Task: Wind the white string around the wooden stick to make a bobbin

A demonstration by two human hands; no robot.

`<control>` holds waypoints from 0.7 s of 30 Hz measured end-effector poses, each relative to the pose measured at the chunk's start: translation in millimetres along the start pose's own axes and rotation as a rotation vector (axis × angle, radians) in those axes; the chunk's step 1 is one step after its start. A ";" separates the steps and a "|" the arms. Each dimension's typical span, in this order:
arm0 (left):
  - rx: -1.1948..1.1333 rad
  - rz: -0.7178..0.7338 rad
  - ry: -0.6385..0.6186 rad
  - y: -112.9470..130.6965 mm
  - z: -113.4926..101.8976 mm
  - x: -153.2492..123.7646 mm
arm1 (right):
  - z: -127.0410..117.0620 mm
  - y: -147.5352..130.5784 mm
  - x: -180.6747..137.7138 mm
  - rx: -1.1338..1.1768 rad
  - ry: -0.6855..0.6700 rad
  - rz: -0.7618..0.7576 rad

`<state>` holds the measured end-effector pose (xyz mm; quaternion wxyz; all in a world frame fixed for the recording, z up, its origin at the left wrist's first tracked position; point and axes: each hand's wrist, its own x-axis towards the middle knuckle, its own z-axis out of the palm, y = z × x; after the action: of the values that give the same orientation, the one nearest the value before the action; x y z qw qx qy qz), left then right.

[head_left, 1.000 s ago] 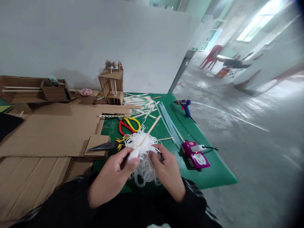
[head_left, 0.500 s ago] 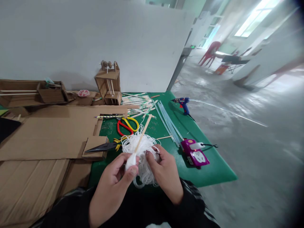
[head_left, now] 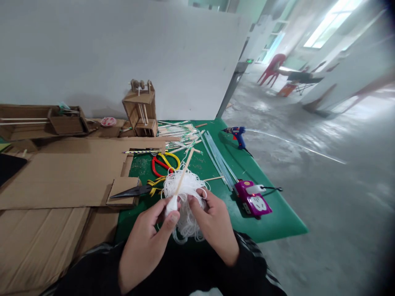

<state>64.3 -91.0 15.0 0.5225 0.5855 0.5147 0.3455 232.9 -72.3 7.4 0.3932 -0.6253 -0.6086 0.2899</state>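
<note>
My left hand (head_left: 154, 234) is closed around the lower end of a thin wooden stick (head_left: 184, 172), where white string is wound into a small bundle (head_left: 172, 205). The stick slants up and away from that hand. A loose tangle of white string (head_left: 188, 185) lies on the table's near edge, under and between both hands. My right hand (head_left: 212, 222) is closed on strands at the right of the tangle, thumb against forefinger. Scissors with red and yellow handles (head_left: 162, 169) lie just beyond, and long black-jawed pliers (head_left: 132, 191) rest to the left.
Cardboard sheets (head_left: 77, 172) cover the left side. A cardboard tower (head_left: 140, 109) stands at the back beside wrapped sticks (head_left: 177, 133). Glue sticks (head_left: 217, 160), a blue glue gun (head_left: 237, 135) and a purple power strip (head_left: 253, 200) lie rightward on the green table (head_left: 277, 226).
My left hand has shifted slightly right, and the stick's far tip has moved a little left. The string tangle has been drawn slightly rightward. My right hand stays nearly in place.
</note>
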 end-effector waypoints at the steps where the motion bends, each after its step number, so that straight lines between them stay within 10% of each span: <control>1: -0.024 0.000 0.002 -0.6 0.3 1.1 | -0.3 -0.3 0.5 0.015 -0.007 -0.001; 21: -0.004 0.020 -0.041 -12.2 7.1 2.2 | 5.9 11.9 -5.7 0.735 -0.199 0.214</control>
<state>68.5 -91.6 1.3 0.5306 0.5965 0.4973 0.3396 233.7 -76.5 -6.4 0.4976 -0.4716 -0.4309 0.5868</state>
